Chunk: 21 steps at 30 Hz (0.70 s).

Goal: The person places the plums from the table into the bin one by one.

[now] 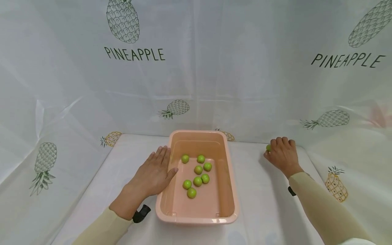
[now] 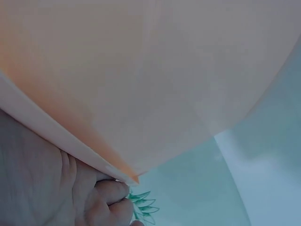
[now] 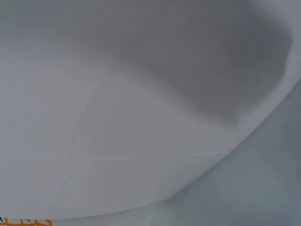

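Observation:
A pink plastic basin (image 1: 226,190) stands on the white-covered table, with several small round green fruits (image 1: 197,181) lying on its floor. Against the basin's left rim rests my left hand (image 1: 154,173), its fingers straight and its thumb reaching over the edge. The left wrist view shows the palm (image 2: 37,174) touching the rim beside the basin's outer wall (image 2: 155,84). Off to the right of the basin, my right hand (image 1: 283,153) pinches one green fruit (image 1: 268,147) above the table's far right corner. Neither the right hand nor its fruit shows in the right wrist view.
White sheeting (image 1: 239,68) printed with pineapples hangs behind the table and at both sides. The white tabletop (image 1: 251,190) extends to the left and right of the basin. A dark band (image 1: 141,213) sits on the left wrist.

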{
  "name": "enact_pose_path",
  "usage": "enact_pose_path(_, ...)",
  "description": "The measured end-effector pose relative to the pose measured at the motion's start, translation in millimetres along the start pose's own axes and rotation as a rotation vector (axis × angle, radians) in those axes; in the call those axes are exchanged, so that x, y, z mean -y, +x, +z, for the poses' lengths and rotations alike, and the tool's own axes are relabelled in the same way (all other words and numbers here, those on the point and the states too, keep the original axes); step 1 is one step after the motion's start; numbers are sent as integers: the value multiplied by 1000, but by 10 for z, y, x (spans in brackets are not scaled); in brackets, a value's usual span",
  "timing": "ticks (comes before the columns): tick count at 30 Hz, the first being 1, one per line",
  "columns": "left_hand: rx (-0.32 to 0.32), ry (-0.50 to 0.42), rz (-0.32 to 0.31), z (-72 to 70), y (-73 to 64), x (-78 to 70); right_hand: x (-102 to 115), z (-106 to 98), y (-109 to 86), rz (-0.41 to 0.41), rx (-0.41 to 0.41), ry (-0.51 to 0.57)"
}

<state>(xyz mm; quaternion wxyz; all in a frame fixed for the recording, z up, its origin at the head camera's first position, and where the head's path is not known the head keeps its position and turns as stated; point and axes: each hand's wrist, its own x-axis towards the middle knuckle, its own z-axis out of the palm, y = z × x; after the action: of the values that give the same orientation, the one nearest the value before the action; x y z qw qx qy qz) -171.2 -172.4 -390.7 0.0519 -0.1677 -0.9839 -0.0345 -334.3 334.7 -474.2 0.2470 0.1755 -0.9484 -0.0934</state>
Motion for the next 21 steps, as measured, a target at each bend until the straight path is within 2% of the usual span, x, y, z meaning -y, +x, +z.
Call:
enact_pose_path(3,-3,16,3,-5,6,-1,63,-42,34,-1,-18,6)
enact_pose_path(12,5,19,-8,-23,1,0,250,-211,180,-30,-136,65)
enact_pose_path(21,-5,8,0,-7,17,14,465,-436,331,-69,-168,92)
